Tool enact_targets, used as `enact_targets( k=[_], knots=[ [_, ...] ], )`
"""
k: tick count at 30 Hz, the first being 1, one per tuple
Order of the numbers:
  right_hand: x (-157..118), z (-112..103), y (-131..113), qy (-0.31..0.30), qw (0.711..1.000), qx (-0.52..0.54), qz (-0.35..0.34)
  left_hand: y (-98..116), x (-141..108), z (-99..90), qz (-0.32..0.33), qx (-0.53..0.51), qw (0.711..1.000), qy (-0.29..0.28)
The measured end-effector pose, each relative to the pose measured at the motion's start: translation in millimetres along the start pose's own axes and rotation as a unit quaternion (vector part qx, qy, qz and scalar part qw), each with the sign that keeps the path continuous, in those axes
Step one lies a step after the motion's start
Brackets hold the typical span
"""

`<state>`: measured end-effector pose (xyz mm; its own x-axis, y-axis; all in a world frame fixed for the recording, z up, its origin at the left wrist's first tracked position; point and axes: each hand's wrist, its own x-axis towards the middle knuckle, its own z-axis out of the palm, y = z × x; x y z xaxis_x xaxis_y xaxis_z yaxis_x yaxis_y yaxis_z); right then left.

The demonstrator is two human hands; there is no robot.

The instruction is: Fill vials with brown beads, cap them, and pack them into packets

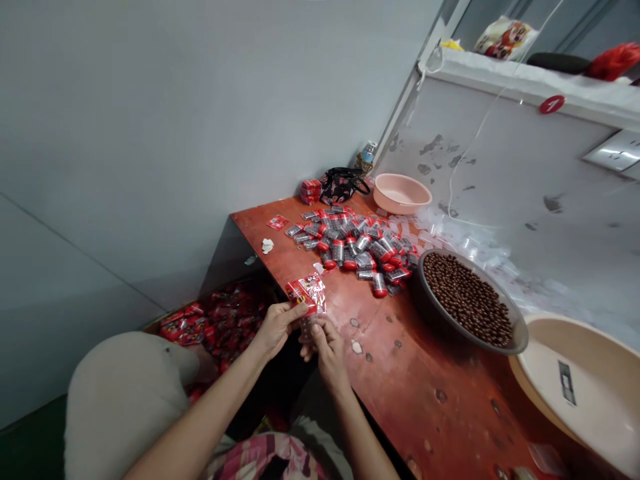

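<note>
My left hand [276,328] pinches a shiny red printed packet [314,291] between thumb and fingers, just off the near edge of the table. Right beside it, my right hand [327,348] is closed round a small clear jar [309,327] with dark contents, partly hidden by my fingers. The packet overlaps the jar's upper end, so I cannot tell whether its cap is on. Beyond my hands lies a heap of small clear jars with red caps [350,243], filled with dark pieces.
A grey basin of brown balls [467,300] stands right of the heap, with a large beige basin [580,380] nearer. At the back are a pink basin [401,193], a dark bag [341,185] and red boxes [311,191]. Many red packets [235,320] lie below the table's left edge.
</note>
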<state>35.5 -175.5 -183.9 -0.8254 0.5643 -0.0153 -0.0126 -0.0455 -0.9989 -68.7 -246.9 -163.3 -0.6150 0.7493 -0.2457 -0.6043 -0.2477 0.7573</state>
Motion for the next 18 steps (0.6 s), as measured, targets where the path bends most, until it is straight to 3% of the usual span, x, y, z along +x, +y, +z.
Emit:
enact_targets(
  k=[6,13,18],
  knots=[
    [-4.2,2.7,-2.6,0.085,0.985,-0.133,-0.072,-1.1,0.6,3.9,0.021,-0.023,0.999,0.036],
    [-1.6,2.8,-2.6,-0.026,0.998,0.054,0.014,7.1,-4.2,5.4,-0.020,0.007,0.999,-0.034],
    [-4.0,4.9,-5.4,0.092,0.995,-0.031,-0.037,-0.3,-4.0,6.2,0.000,-0.022,1.000,0.008]
  ],
)
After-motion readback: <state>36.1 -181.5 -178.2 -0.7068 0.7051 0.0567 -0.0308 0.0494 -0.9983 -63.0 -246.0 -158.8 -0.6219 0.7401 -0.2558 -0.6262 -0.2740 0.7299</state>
